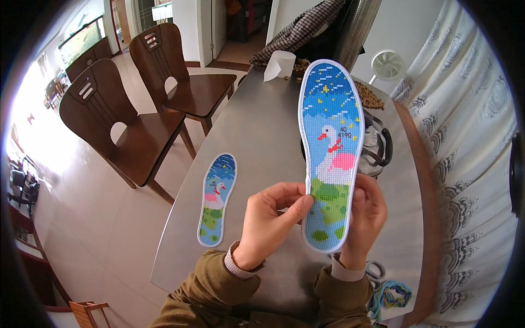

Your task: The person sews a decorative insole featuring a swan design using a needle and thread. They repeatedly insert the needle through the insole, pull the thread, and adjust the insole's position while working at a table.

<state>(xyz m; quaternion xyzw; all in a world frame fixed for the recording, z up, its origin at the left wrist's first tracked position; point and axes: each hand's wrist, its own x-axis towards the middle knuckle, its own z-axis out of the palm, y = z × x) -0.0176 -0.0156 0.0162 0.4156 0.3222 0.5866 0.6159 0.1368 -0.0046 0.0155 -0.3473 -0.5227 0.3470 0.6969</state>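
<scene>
Raised above the table is a cross-stitch shoe insole (324, 160) with white edging, showing a white and pink swan under a blue starry sky. My left hand (272, 223) pinches its left edge between thumb and fingers. Behind its lower right side is my right hand (367, 217), gripping that edge, with some fingers hidden by the insole. A second insole (216, 201), with the swan mirrored, lies flat on the table to the left of my hands.
The grey table (254, 135) bears a toilet paper roll (283, 63), a pile of nuts or seeds (370, 96) and a glass pot with a black handle (385, 147). Scissors (376, 269) and coloured embroidery thread (391, 296) lie near my right sleeve. Wooden chairs (143, 139) stand left; a patterned curtain (463, 197) hangs right.
</scene>
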